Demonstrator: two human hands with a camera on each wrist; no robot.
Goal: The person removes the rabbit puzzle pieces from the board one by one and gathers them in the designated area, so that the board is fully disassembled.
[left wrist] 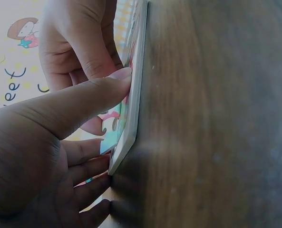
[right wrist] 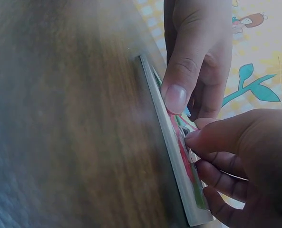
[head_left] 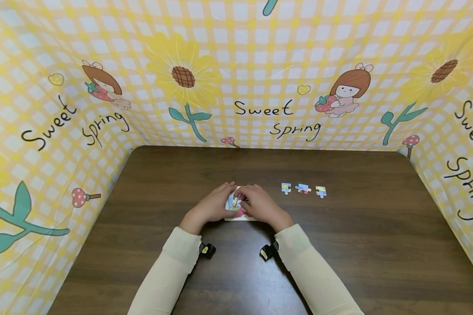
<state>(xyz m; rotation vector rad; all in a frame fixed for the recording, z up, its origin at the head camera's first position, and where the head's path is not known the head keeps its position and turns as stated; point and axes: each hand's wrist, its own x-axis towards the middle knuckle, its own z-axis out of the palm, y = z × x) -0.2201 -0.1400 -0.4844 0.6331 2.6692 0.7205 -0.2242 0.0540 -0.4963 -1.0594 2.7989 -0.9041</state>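
A small jigsaw puzzle in a pale tray (head_left: 241, 219) lies on the table, largely covered by both hands. My left hand (head_left: 214, 204) holds the tray at its left side, thumb (left wrist: 117, 81) on the picture and fingers along the edge. Over the picture, my right hand (head_left: 262, 204) has curled fingers and appears to pinch a jigsaw piece; its fingertips partly hide the spot. In the left wrist view, a colourful jigsaw piece (left wrist: 111, 140) sits slightly raised at the tray's corner, beside the fingers of both hands. The right thumb (right wrist: 194, 138) touches the picture area.
To the right of the tray, three loose jigsaw pieces lie in a row: a left one (head_left: 286, 188), a middle one (head_left: 303, 188) and a right one (head_left: 321, 191). The brown wooden table (head_left: 358, 245) is enclosed by a yellow checked cloth (head_left: 260, 78).
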